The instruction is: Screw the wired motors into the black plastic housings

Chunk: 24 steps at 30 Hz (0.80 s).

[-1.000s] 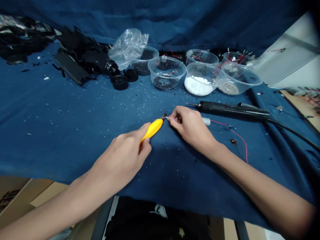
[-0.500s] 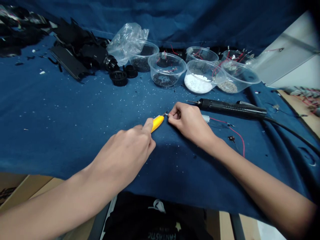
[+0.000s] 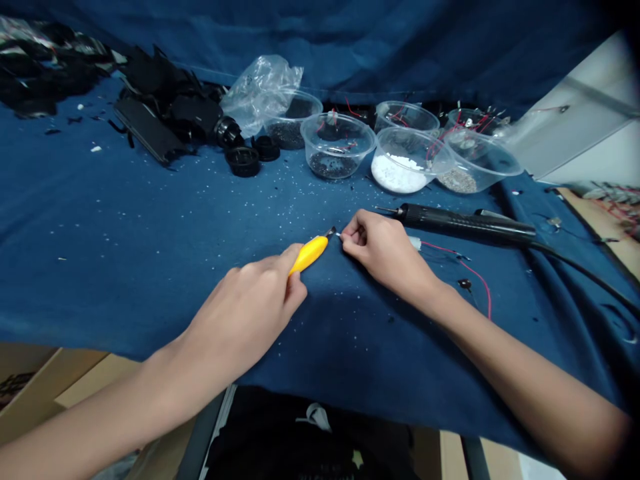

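My left hand is wrapped round the yellow handle of a cutter, its dark tip pointing up and right, close to my right fingertips. My right hand pinches a tiny whitish piece between thumb and forefinger, just right of that tip. Whether tip and piece touch is too small to tell. A white connector with a red wire lies beside my right wrist on the blue cloth.
A black electric screwdriver lies behind my right hand. Several clear tubs, one with white bits, stand at the back. Black plastic parts and a clear bag are at the back left. A small dark part lies right.
The cutter's tip and the pinched piece have drawn slightly apart. My left forefinger sits further back on the yellow handle. The whole view has shifted a little.
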Motion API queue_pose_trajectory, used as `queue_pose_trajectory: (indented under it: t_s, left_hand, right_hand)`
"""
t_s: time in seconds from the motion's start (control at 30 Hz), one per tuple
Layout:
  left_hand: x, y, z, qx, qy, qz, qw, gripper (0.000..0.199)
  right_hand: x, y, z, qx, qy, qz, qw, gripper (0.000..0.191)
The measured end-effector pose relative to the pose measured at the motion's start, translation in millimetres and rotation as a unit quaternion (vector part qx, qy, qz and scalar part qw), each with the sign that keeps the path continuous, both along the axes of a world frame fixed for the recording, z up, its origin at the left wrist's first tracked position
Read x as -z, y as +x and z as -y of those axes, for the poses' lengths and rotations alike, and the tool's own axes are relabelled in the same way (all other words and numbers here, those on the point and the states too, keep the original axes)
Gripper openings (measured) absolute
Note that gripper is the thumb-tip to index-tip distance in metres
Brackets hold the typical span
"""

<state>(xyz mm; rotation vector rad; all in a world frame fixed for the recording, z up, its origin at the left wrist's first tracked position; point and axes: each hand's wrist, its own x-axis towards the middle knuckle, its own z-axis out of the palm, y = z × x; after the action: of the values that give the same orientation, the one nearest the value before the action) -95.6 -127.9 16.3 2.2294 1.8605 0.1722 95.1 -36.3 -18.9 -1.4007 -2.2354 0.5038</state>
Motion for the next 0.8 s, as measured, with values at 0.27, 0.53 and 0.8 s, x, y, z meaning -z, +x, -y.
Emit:
queue_pose_trajectory:
  t_s: [0.27, 0.53, 0.8]
  left_hand:
    - [-6.3, -6, -2, -0.028, -0.031, 0.074, 0.996, 0.046]
    - [-10.9, -7, -3, -0.033, -0.060, 0.093, 0.993, 0.048]
    - [-13.1, -8, -4, -0.025, -0.070, 0.098, 0.992, 0.049]
  right_hand:
    - [-9.5, -1, -7, 0.028, -0.096, -0.003, 0.995, 0.007]
    - [-17.0, 0, -20, 0.028, -0.220, -0.045, 0.974, 0.002]
    - [-21.5, 1, -38, -0.023, -0.293, -0.043, 0.955, 0.009]
